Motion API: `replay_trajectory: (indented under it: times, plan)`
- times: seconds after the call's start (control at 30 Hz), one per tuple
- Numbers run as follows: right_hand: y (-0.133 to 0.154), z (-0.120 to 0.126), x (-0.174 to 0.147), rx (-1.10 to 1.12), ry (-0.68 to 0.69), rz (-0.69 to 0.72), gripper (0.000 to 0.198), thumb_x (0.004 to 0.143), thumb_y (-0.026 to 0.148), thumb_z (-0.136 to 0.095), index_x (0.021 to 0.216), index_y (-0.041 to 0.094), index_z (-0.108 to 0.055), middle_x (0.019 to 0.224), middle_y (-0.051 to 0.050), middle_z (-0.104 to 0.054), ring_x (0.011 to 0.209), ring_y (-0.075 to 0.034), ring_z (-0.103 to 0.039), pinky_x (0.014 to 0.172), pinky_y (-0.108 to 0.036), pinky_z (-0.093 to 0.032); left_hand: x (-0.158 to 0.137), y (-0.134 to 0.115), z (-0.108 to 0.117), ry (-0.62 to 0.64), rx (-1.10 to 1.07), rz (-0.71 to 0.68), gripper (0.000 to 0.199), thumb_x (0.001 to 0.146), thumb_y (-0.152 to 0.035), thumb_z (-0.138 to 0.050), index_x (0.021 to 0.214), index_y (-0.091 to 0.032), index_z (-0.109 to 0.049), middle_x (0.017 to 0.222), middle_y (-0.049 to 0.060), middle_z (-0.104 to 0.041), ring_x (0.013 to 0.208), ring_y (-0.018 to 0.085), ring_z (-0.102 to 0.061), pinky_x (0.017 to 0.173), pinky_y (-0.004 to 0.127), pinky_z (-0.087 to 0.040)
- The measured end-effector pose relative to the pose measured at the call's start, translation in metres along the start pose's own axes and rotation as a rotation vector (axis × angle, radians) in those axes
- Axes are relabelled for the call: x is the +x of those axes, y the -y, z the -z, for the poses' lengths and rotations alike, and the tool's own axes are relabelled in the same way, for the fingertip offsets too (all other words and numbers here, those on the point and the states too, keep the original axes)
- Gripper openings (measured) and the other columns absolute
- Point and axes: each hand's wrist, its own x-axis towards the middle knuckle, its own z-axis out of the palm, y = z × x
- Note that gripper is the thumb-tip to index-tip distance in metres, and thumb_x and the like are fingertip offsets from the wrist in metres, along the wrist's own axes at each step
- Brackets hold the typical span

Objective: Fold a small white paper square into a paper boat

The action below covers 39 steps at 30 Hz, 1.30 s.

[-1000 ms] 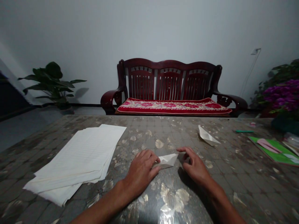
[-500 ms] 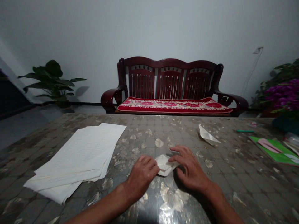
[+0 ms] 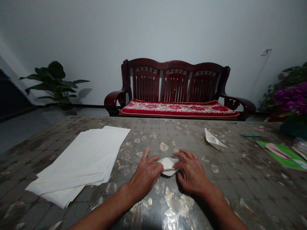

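Observation:
A small folded white paper (image 3: 169,165) lies on the patterned table between my two hands. My left hand (image 3: 146,171) pinches its left end between thumb and finger, with two other fingers raised. At the right end, my right hand (image 3: 192,171) grips the paper with bent fingers; the exact contact is partly hidden. Farther back on the right rests another folded paper piece (image 3: 214,140), boat-like with pointed ends, touched by neither hand. A stack of white paper sheets (image 3: 82,158) sits to the left of my left hand.
On the right side of the table (image 3: 230,198) are a green pen (image 3: 252,135) and a green booklet (image 3: 279,155) with a pink shape on it. Purple flowers (image 3: 294,97) stand at the right edge. Beyond the table is a dark red wooden bench (image 3: 174,84).
My left hand has spread and lifted its outer fingers. The right hand has closed in on the paper's right end. The folded paper now looks flatter and narrower, with pointed ends.

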Motion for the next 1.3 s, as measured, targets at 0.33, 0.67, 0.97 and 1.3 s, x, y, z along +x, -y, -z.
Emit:
replay_trajectory:
  times: [0.33,0.67,0.97,1.3]
  plan:
    - [0.002,0.001,-0.002,0.043,0.041,-0.005,0.019,0.080,0.022,-0.063,0.094,0.024,-0.074,0.110,-0.005,-0.068,0.109,-0.025,-0.053,0.097,-0.039,-0.034,0.002,-0.002,0.008,0.059,0.017,-0.008,0.009,0.090,-0.013,-0.058,0.089,-0.022,-0.059,0.091,0.000,-0.073,0.122,0.026,-0.058,0.121,0.061,-0.007]
    - [-0.007,-0.009,-0.008,0.152,0.044,-0.008,0.013,0.092,0.030,-0.062,0.094,0.024,-0.074,0.102,-0.003,-0.070,0.096,-0.019,-0.060,0.085,-0.030,-0.041,-0.001,0.010,0.005,0.010,0.013,-0.045,0.008,0.090,-0.014,-0.060,0.087,-0.021,-0.058,0.085,-0.001,-0.067,0.093,0.018,-0.064,0.120,0.055,-0.021]
    - [-0.013,-0.019,-0.010,0.230,-0.106,-0.009,0.014,0.093,0.024,-0.054,0.084,0.021,-0.064,0.082,-0.002,-0.066,0.080,-0.018,-0.060,0.073,-0.028,-0.042,0.000,0.011,0.002,-0.138,-0.131,0.048,0.016,0.089,-0.009,-0.055,0.080,-0.021,-0.052,0.072,-0.005,-0.056,0.072,0.013,-0.058,0.117,0.050,-0.034]
    - [0.004,-0.013,-0.005,0.044,0.085,-0.050,0.022,0.085,0.020,-0.058,0.105,0.022,-0.067,0.090,-0.004,-0.067,0.090,-0.022,-0.058,0.080,-0.032,-0.036,0.000,0.010,-0.002,-0.190,-0.095,-0.011,0.035,0.089,-0.008,-0.055,0.122,-0.019,-0.051,0.102,0.004,-0.065,0.099,0.019,-0.063,0.114,0.048,-0.042]
